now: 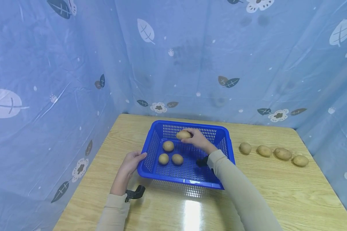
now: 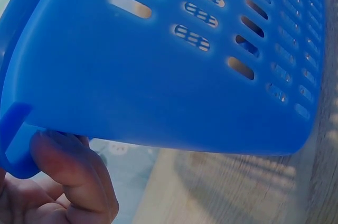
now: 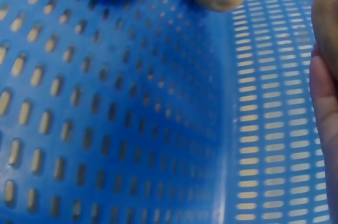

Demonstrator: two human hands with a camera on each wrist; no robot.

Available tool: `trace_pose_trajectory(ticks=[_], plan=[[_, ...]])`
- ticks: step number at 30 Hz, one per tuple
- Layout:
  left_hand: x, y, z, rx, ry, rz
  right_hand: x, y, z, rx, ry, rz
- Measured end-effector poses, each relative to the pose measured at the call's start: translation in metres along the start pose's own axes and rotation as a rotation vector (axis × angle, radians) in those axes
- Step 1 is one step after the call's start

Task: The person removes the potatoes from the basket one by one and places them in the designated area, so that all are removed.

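A blue plastic basket [image 1: 190, 183] with slotted walls stands on the table. My left hand [image 1: 131, 163] grips its left rim, thumb on top; in the left wrist view, curled fingers [image 2: 79, 174] hook under the rim. Inside the basket, my right hand [image 1: 197, 140] holds a potato [image 1: 183, 134] above the floor near the back wall. Three more potatoes lie on the basket's left side: one farther back [image 1: 168, 146], one at front left [image 1: 163, 159] and one beside it [image 1: 177, 159]. In the right wrist view, the held potato [image 3: 326, 28] shows only at the right edge.
To the right of the basket, several potatoes [image 1: 282, 153] lie in a row on the wooden table [image 1: 277, 189]. A blue patterned curtain [image 1: 190, 64] hangs behind the table and along both sides. Each wrist wears a black camera mount [image 1: 136, 192].
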State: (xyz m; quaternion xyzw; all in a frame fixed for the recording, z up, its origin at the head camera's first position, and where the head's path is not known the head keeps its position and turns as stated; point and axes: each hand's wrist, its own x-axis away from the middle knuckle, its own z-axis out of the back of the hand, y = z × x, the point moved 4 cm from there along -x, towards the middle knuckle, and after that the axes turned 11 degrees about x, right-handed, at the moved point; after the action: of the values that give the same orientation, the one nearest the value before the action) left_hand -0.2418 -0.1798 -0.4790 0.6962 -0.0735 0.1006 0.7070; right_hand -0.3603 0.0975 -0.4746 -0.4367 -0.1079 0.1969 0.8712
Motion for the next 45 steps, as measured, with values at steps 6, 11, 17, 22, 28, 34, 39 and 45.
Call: trace_pose_trajectory(ticks=[6, 11, 17, 22, 28, 34, 39, 45], plan=[[-0.001, -0.002, 0.0, -0.017, 0.012, 0.011, 0.003, -0.008, 0.008, -0.089, 0.034, -0.006], [-0.002, -0.002, 0.001, -0.017, 0.016, 0.014, 0.005, -0.013, 0.015, -0.127, 0.064, -0.027], [-0.001, -0.003, 0.001, -0.037, 0.017, 0.013, 0.01, -0.017, 0.024, -0.167, 0.101, -0.006], [0.0, -0.004, 0.002, -0.054, 0.018, 0.005, 0.016, -0.021, 0.034, -0.16, 0.136, 0.018], [0.001, -0.003, 0.002, -0.063, 0.021, 0.005, 0.023, -0.024, 0.044, -0.151, 0.146, 0.025], [-0.001, -0.003, 0.001, -0.068, 0.014, 0.01, 0.035, -0.025, 0.055, -0.194, 0.171, 0.004], [-0.001, -0.002, 0.002, -0.073, 0.01, 0.015, 0.045, -0.026, 0.066, -0.226, 0.21, -0.047], [-0.002, -0.002, 0.002, -0.071, 0.007, 0.01, 0.054, -0.025, 0.082, -0.266, 0.282, -0.044]])
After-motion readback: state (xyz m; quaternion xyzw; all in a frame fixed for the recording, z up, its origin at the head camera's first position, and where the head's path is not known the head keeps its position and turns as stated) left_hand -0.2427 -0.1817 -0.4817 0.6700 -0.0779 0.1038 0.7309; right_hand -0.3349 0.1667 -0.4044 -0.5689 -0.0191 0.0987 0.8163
